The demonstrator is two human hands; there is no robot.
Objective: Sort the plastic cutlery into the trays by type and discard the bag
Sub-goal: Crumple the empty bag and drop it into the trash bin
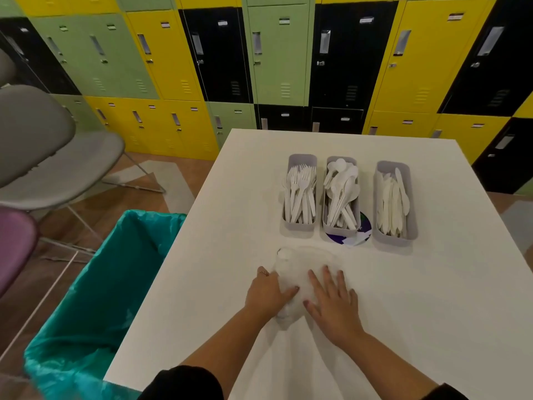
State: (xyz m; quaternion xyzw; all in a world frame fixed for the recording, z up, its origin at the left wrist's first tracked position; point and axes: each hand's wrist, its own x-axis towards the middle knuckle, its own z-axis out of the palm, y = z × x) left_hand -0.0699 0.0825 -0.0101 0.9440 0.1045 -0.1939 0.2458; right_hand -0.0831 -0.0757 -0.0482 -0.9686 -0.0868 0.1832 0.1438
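Head view, bag: the clear bag lies flat at lower centre of the table, just below the trays.
Left hand: the left hand grips the bag's left edge, thumb across the top and fingers curled, likely to gather it.
Right hand: the right hand presses the bag with fingers straight and spread, probably flattening it.
Trays: the fork tray, spoon tray and knife tray stand side by side, and the sorting looks finished.
Bin: the teal-lined bin sits lower left, against the table edge, handy for the discard.

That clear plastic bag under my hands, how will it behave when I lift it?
The clear bag looks thin and crumpled, so probably floppy and very light. It lies flattened under the right hand, seemingly empty, so it may slide easily on the smooth white table.
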